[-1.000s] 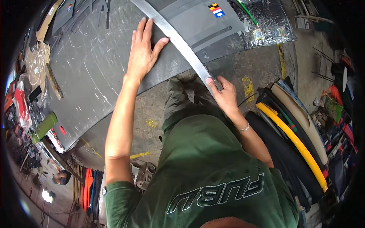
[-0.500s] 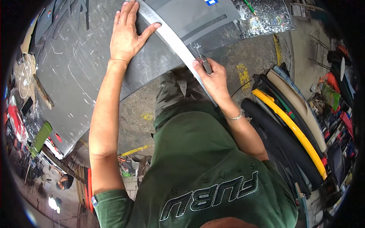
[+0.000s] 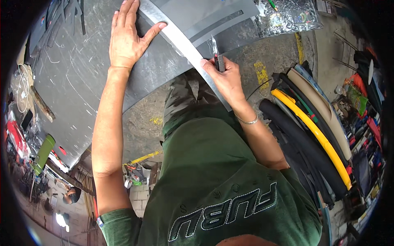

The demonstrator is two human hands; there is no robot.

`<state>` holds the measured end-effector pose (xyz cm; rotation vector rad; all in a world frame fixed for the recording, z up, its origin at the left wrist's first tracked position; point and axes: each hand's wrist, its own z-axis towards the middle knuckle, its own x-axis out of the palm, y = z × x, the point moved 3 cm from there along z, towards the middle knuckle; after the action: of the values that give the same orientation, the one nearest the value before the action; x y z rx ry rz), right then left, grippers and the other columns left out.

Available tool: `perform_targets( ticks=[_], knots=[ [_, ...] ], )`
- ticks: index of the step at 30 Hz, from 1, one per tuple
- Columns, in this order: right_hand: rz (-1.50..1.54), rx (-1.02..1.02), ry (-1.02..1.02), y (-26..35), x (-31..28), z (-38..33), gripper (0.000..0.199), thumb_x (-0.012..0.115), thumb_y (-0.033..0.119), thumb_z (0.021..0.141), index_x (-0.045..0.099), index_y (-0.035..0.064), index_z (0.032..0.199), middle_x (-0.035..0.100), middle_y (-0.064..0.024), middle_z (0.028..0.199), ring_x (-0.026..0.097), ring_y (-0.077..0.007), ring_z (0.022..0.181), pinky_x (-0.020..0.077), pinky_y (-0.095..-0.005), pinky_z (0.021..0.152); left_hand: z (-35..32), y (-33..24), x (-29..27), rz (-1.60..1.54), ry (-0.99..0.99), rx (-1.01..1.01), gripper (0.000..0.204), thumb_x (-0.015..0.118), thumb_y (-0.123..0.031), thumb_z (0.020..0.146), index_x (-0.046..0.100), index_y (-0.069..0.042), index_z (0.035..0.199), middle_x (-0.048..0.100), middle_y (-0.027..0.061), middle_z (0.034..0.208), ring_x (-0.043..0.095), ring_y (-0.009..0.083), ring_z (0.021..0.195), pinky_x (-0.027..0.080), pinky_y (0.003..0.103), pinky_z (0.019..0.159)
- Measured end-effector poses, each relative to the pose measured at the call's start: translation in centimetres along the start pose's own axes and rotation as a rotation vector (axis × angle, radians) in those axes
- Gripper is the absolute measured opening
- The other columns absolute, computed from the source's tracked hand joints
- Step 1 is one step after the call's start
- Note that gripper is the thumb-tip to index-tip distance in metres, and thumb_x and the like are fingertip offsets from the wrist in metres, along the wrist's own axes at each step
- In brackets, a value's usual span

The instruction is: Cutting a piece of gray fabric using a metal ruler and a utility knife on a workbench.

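A long metal straightedge (image 3: 186,46) lies slantwise over a dark grey sheet (image 3: 201,18) and juts past the table's near edge. My left hand (image 3: 128,41) presses flat beside it with fingers stretched, the thumb reaching to the metal's edge. In my right hand (image 3: 227,80) is a utility knife (image 3: 220,63), its blade out and pointing away from me, near the sheet's close edge. The thumb of that hand rests by the straightedge. Whether the blade touches the sheet I cannot tell.
The dark, scratched tabletop (image 3: 65,78) bears cut strips (image 3: 78,12) at the far left, a wooden stick (image 3: 42,103) and a phone (image 3: 27,119). Clear plastic (image 3: 287,20) with a green pencil (image 3: 273,5) lies far right. A yellow roll (image 3: 316,131) and black rolls (image 3: 301,149) stand right.
The knife has turned in my right hand, so its blade now shows, pointing away. The view has shifted slightly; my left hand still lies by the straightedge.
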<state>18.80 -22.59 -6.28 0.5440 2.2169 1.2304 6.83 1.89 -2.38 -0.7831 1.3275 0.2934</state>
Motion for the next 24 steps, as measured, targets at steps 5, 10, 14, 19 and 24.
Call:
perform_targets(
  ticks=[5, 10, 14, 19, 24],
  knots=[
    [-0.021, -0.004, 0.016, -0.31, -0.03, 0.21, 0.031, 0.082, 0.028, 0.09, 0.068, 0.0017, 0.081, 0.054, 0.0067, 0.068, 0.045, -0.0046, 0.066, 0.0399, -0.0255, 0.06, 0.08, -0.12, -0.08, -0.012, -0.005, -0.002, 0.094, 0.082, -0.045, 0.08, 0.042, 0.005, 0.15, 0.043, 0.0226, 0.156, 0.035, 0.039, 0.149, 0.024, 0.051, 0.126],
    [0.002, -0.019, 0.016, -0.18, 0.05, 0.25, 0.032, 0.082, 0.029, 0.09, 0.068, 0.0013, 0.081, 0.055, 0.0064, 0.068, 0.045, -0.0048, 0.067, 0.0404, -0.0258, 0.061, 0.03, -0.05, -0.1, -0.011, -0.019, 0.01, 0.094, 0.082, -0.045, 0.08, 0.042, 0.005, 0.15, 0.043, 0.0225, 0.157, 0.035, 0.0387, 0.149, 0.024, 0.051, 0.126],
    [-0.014, 0.006, 0.036, -0.15, -0.06, 0.31, 0.031, 0.082, 0.029, 0.09, 0.07, 0.0009, 0.084, 0.056, 0.006, 0.069, 0.046, -0.005, 0.068, 0.0419, -0.0259, 0.062, -0.02, 0.04, -0.09, -0.018, -0.027, 0.007, 0.094, 0.082, -0.045, 0.08, 0.042, 0.005, 0.15, 0.042, 0.0224, 0.157, 0.035, 0.0385, 0.149, 0.024, 0.05, 0.126],
    [-0.032, 0.012, 0.033, 0.22, -0.09, 0.33, 0.03, 0.081, 0.028, 0.091, 0.072, 0.0, 0.087, 0.059, 0.005, 0.07, 0.048, -0.0051, 0.069, 0.0434, -0.0262, 0.063, 0.1, -0.1, -0.09, -0.004, -0.006, -0.01, 0.094, 0.082, -0.044, 0.08, 0.042, 0.005, 0.149, 0.043, 0.0226, 0.157, 0.035, 0.0385, 0.149, 0.024, 0.05, 0.126],
    [-0.037, 0.068, 0.052, 0.47, -0.08, 0.34, 0.029, 0.081, 0.026, 0.092, 0.072, -0.0007, 0.088, 0.061, 0.004, 0.071, 0.049, -0.0051, 0.07, 0.0445, -0.0264, 0.064, 0.19, 0.0, -0.2, -0.006, -0.006, -0.013, 0.094, 0.082, -0.043, 0.08, 0.043, 0.005, 0.149, 0.043, 0.0232, 0.156, 0.035, 0.0386, 0.149, 0.024, 0.051, 0.126]
  ],
)
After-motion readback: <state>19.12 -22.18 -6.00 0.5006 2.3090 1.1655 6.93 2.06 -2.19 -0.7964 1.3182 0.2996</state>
